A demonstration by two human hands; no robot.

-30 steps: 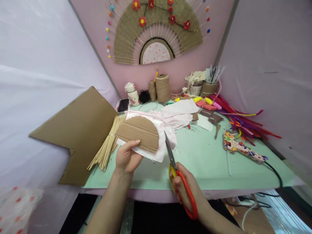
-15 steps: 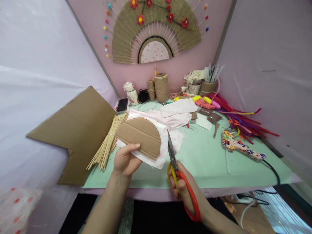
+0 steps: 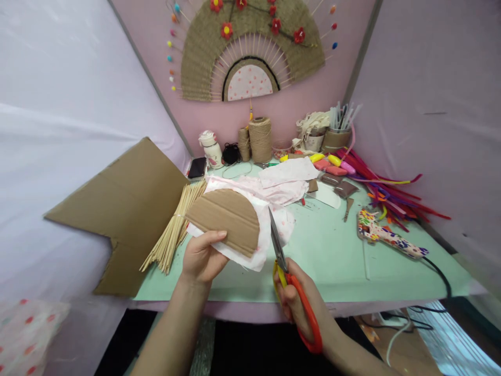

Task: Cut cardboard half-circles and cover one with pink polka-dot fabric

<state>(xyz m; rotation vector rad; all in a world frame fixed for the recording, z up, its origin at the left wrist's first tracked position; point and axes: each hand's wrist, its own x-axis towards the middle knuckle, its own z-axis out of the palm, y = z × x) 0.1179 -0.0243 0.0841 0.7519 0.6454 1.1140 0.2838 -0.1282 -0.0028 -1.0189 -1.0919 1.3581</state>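
Note:
A rounded brown cardboard piece (image 3: 229, 216) lies over white fabric (image 3: 256, 261) that sticks out past its edge. My left hand (image 3: 204, 256) grips both at their lower left, thumb on the cardboard. In my right hand (image 3: 299, 300) are scissors (image 3: 277, 237) with red and yellow handles, blades pointing up beside the fabric's right edge. The blades look nearly closed. Behind the cardboard, pink-patterned cloth (image 3: 284, 193) lies crumpled on the green tabletop (image 3: 313, 271).
Left are a bundle of thin sticks (image 3: 172, 230) and a large cardboard sheet (image 3: 129, 209). A patterned glue gun (image 3: 391, 237) and pipe cleaners (image 3: 391, 193) lie right. Twine spools (image 3: 260, 141) and a white bottle (image 3: 210, 149) stand behind.
The scissors' handles have come closer together and the right hand has shifted slightly to the right. The left hand still holds the cardboard and fabric in nearly the same place.

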